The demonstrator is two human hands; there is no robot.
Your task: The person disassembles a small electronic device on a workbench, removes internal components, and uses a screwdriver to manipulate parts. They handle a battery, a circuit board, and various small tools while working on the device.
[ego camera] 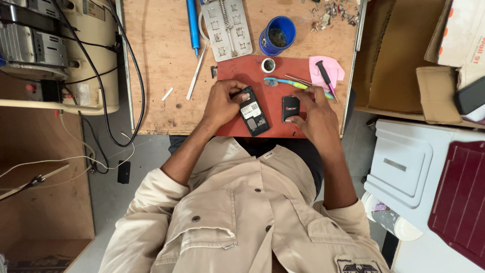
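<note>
Wooden desk point(161, 76) with a red mat point(237, 73); left hand point(221, 103) grips an opened black phone point(254, 112), long axis tilted away; right hand point(316, 114) rests fingers on its battery point(290, 108) just beside.

My left hand point(221, 103) lies knuckles-up with fingers curled inward in a closed grip, while my right hand point(316, 115) rests palm-down, fingers bent, forearms converging.

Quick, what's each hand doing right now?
Left hand: fingers closed on the top end of the opened phone on the red mat.
Right hand: fingertips gripping the black battery.
</note>
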